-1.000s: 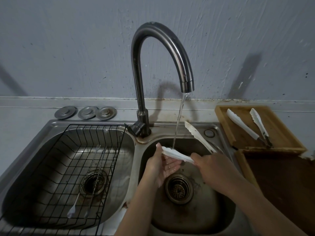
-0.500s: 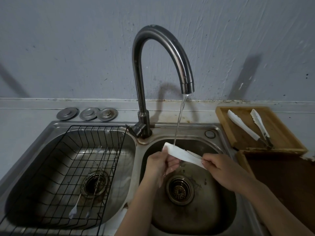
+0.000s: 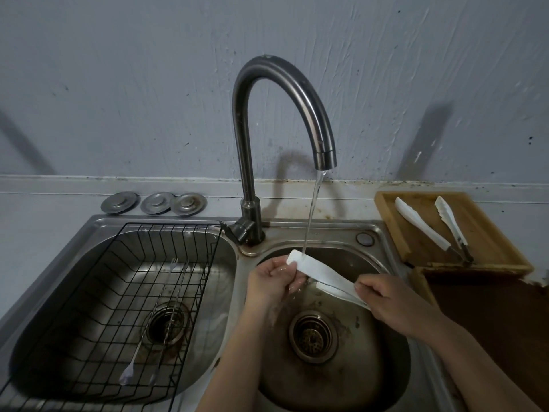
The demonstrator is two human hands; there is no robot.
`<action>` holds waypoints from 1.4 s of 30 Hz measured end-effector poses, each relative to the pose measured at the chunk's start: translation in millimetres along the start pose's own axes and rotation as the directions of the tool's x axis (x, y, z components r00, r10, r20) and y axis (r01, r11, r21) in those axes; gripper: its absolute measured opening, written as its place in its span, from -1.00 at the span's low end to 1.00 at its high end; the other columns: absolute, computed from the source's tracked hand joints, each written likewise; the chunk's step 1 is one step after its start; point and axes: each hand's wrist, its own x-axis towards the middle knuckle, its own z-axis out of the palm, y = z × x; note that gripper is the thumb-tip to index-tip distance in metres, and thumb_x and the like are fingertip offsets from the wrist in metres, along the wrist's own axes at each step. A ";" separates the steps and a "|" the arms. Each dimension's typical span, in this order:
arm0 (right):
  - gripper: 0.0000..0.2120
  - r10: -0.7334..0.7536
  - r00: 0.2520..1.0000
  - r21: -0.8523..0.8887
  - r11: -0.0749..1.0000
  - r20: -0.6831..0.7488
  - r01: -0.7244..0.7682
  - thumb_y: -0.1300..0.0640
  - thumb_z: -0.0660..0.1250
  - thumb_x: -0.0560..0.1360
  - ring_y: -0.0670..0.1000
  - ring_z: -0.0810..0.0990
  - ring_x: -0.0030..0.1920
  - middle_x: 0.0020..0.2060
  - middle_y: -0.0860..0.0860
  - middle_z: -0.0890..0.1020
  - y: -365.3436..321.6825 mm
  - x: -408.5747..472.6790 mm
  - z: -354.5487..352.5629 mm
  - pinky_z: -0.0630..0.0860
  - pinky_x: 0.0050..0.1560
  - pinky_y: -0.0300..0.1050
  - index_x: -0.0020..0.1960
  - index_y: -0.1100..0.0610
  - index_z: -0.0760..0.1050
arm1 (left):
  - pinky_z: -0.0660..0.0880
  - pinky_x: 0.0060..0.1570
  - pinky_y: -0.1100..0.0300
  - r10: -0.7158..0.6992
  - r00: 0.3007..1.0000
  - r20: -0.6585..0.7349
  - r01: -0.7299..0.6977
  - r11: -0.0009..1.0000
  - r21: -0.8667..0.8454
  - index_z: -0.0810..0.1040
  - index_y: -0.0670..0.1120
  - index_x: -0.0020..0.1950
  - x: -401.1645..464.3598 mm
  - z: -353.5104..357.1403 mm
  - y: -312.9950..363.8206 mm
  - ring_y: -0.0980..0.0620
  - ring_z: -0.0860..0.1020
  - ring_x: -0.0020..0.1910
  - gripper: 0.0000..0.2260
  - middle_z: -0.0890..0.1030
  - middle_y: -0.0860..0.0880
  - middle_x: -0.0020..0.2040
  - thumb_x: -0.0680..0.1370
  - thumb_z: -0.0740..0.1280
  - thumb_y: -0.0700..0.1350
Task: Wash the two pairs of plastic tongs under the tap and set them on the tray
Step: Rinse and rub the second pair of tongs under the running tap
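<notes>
Over the right sink basin point(image 3: 386, 364) I hold a pair of white plastic tongs point(image 3: 322, 276) with both hands. My left hand point(image 3: 271, 282) pinches its hinge end, where the water stream point(image 3: 312, 215) from the curved tap point(image 3: 285, 114) lands. My right hand point(image 3: 389, 301) grips the arms near their tips, pressed together. A second pair of white tongs point(image 3: 421, 227) lies spread open on the wooden tray point(image 3: 490, 233) at the right.
The left basin point(image 3: 74, 292) holds a black wire rack point(image 3: 124, 292) with thin metal utensils point(image 3: 160, 316) in it. Three metal drain caps point(image 3: 154, 202) sit behind it. A dark wooden board point(image 3: 490, 322) lies right of the sink, below the tray.
The tongs' arms, spread apart a second ago, are now pressed together. The hinge end has moved up under the stream, and my right hand has slid along the arms.
</notes>
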 end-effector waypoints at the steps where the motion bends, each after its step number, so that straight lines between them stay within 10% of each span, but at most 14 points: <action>1: -0.67 0.014 1.000 0.032 0.999 0.016 -0.015 0.08 0.15 0.58 -0.16 0.35 -0.48 -0.53 -0.08 0.36 0.3 0.5 0.9 0.33 -0.35 -0.17 -0.36 0.08 0.36 | 0.54 -0.37 0.23 0.024 1.000 0.000 -0.024 1.000 -0.015 0.54 -0.30 0.03 0.1 0.1 1.0 0.04 0.50 -0.52 -0.87 0.57 -0.07 -0.49 0.50 0.29 -0.36; 7: -0.59 0.210 0.960 0.401 0.876 0.184 -0.268 0.01 0.09 0.60 -0.11 0.28 -0.65 -0.68 -0.09 0.31 1.1 5.2 2.1 0.35 -0.38 -0.09 -0.36 0.17 0.35 | 0.52 -0.38 0.31 0.117 0.992 0.051 -0.115 0.993 -0.042 0.54 -0.29 0.10 3.1 12.4 14.0 0.04 0.51 -0.46 -0.80 0.59 -0.12 -0.39 0.51 0.25 -0.42; 13: -0.51 0.205 0.897 0.568 0.713 0.390 -0.410 -0.05 0.05 0.60 -0.09 0.17 -0.71 -0.68 -0.03 0.26 11.8 14.0 1.9 0.34 -0.51 -0.18 -0.43 0.13 0.35 | 0.51 -0.22 0.16 0.257 0.964 0.061 -0.252 0.821 0.513 0.58 -0.04 -0.21 22.7 5.7 33.2 0.06 0.50 -0.36 -0.90 0.58 -0.02 -0.36 0.50 0.36 -0.18; 19: -0.59 0.163 0.825 0.673 0.505 0.541 -0.540 -0.02 0.08 0.57 -0.14 0.16 -0.73 -0.67 -0.04 0.29 16.0 13.9 1.4 0.30 -0.56 -0.25 -0.36 0.17 0.39 | 0.55 -0.01 0.02 0.225 0.954 0.199 -0.300 0.730 0.614 0.57 -0.04 -0.24 25.7 -1.4 45.0 -0.08 0.58 -0.21 -0.84 0.61 -0.12 -0.30 0.52 0.33 -0.24; 26: -0.37 0.178 0.984 0.146 0.973 0.028 -0.180 -0.32 0.01 0.49 0.05 0.60 -0.10 -0.13 0.13 0.63 -4.4 3.5 3.5 0.41 -0.17 -0.19 0.00 0.18 0.57 | 0.37 -0.41 0.41 0.387 0.917 0.096 -0.317 0.561 0.765 0.54 0.04 -0.35 34.1 -6.9 40.7 0.17 0.44 -0.45 -0.80 0.52 0.04 -0.42 0.48 0.40 -0.10; 29: -0.23 0.006 1.000 0.057 0.998 -0.014 -0.005 -0.58 -0.09 0.25 -0.14 0.50 -0.34 -0.36 -0.02 0.51 -1.7 -2.5 2.3 0.40 -0.26 -0.23 -0.21 0.06 0.50 | 0.49 -0.30 0.20 0.357 0.932 0.065 -0.289 0.621 0.728 0.58 0.01 -0.30 34.2 -9.2 34.1 0.04 0.55 -0.40 -0.85 0.60 0.00 -0.42 0.47 0.40 -0.05; 37: -0.20 -0.011 0.997 0.037 0.999 0.070 0.009 -0.57 0.17 0.13 -0.20 0.62 -0.20 -0.13 -0.11 0.63 -8.7 -9.1 11.9 0.53 -0.28 -0.26 0.16 -0.06 0.41 | 0.51 -0.31 0.18 0.283 0.959 -0.017 -0.230 0.812 0.536 0.63 -0.03 -0.26 35.1 -13.1 26.2 0.10 0.56 -0.42 -0.89 0.63 0.03 -0.43 0.48 0.41 -0.14; 42: -0.36 0.123 0.984 0.036 0.992 -0.127 -0.119 -0.37 0.14 0.39 -0.14 0.61 -0.23 -0.11 -0.08 0.60 -14.3 7.4 19.5 0.48 -0.37 -0.30 0.22 0.10 0.41 | 0.56 -0.05 0.16 0.090 0.993 -0.070 -0.091 0.996 -0.011 0.50 -0.23 0.10 18.5 5.5 17.0 -0.05 0.60 -0.09 -0.73 0.62 -0.16 -0.03 0.66 0.01 -0.21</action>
